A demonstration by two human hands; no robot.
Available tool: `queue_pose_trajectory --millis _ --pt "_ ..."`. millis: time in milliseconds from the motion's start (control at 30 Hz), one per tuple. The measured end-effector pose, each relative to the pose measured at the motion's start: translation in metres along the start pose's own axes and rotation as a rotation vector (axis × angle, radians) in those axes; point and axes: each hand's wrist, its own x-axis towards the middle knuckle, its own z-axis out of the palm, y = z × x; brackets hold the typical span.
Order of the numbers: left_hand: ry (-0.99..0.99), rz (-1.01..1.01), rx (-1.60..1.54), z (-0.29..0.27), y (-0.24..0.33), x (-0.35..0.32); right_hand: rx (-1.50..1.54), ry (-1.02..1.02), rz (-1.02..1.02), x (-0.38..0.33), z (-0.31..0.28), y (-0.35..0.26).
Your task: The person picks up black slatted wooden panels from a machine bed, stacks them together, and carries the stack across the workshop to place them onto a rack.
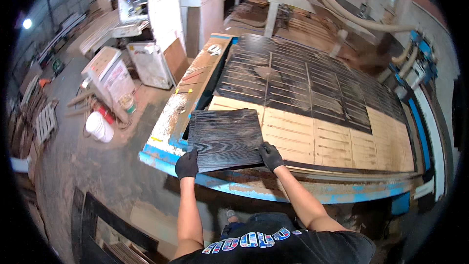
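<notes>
Both my hands wear black gloves and grip a dark wood-grain panel [225, 139] by its two sides. My left hand [187, 165] is closed on its near left corner, and my right hand [270, 156] on its right edge. Another panel's edge shows behind the far right corner, so it may be a small stack. The panel is over the near left corner of a blue-framed machine bed [254, 193]. Dark cut panels [327, 88] with narrow grooves cover much of the bed. Nearer to me lies the bare pale board [288, 134], marked with cut lines.
Left of the bed stand a white bucket [99, 127], a red cylinder [104, 114] and white cabinets [110, 76]. A tape roll [214, 49] lies on the bed's dusty left ledge. Machine parts with a hose [415, 61] are at the right. Dark frame pieces [115, 220] lean at lower left.
</notes>
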Motion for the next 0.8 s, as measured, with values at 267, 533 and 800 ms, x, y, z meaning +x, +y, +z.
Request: queue_pose_trajectory --millis 267,533,800 --pt "0.131 0.036 0.380 0.003 0.027 0.001 -0.123 0.257 0.017 -0.017 -0.052 0.044" --pt "0.283 0.264 0.347 0.034 0.098 -0.019 -0.035 0.587 0.241 -0.104 -0.185 0.166" --pt "0.023 0.521 -0.026 0.140 0.228 -0.082 -0.004 0.696 0.336 -0.106 -0.346 0.347"
